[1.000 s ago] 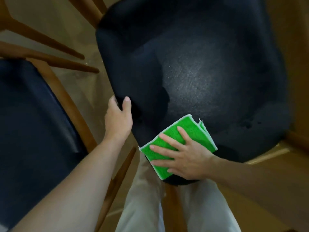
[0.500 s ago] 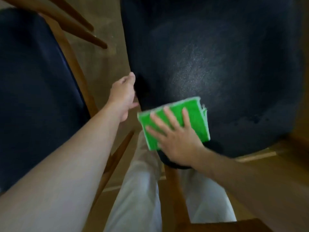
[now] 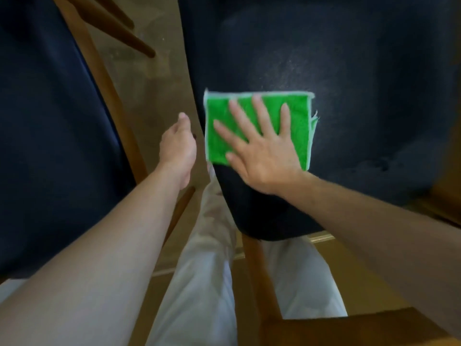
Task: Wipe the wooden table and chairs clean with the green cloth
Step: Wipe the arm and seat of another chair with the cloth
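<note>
A folded green cloth (image 3: 296, 116) lies flat on the dark padded seat (image 3: 349, 83) of a wooden chair, close to the seat's left edge. My right hand (image 3: 259, 148) presses on the cloth with its fingers spread and straight. My left hand (image 3: 177, 148) hovers just left of the seat's edge, fingers loosely extended, holding nothing; whether it touches the seat is unclear.
A second dark-seated chair (image 3: 50, 126) with a wooden frame (image 3: 104, 96) stands at the left, a narrow strip of floor between the two. My legs in light trousers (image 3: 207, 283) stand below the seat. A wooden chair back rail (image 3: 349, 328) runs along the bottom right.
My right hand has slid the cloth further up onto the seat and turned it square. My left hand has let go of the seat's left edge and now hangs beside it.
</note>
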Tool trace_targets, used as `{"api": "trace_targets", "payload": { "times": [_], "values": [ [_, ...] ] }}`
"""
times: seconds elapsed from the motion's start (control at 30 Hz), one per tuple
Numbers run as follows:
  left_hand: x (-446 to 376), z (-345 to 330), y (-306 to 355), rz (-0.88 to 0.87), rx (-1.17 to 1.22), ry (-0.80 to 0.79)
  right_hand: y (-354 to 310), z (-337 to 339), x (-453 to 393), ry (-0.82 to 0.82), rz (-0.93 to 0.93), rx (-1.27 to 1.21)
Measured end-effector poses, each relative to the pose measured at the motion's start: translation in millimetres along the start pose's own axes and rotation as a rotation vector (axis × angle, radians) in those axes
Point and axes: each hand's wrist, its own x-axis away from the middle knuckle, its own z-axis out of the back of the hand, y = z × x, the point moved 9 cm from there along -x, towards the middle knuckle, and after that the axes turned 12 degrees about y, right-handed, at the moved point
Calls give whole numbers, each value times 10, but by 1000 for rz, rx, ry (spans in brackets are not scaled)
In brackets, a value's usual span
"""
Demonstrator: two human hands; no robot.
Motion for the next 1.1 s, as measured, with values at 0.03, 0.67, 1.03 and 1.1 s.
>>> {"api": "trace_targets", "payload": {
  "times": [0.03,0.67,1.03,1.1],
  "values": [
    [21,14,-32,6,-9,-10,-200,-85,276,-80,166,0],
    [1184,-692,1102,-893,-375,60,948,-154,1528,-42,-1446,-281],
    [841,-1363,1356,-830,-860,-71,1345,-74,1403,112,-1232,-395],
    [793,-1398,1291,-822,-940,-103,2136,34,1597,206,-1344,-312]
  ]
}}
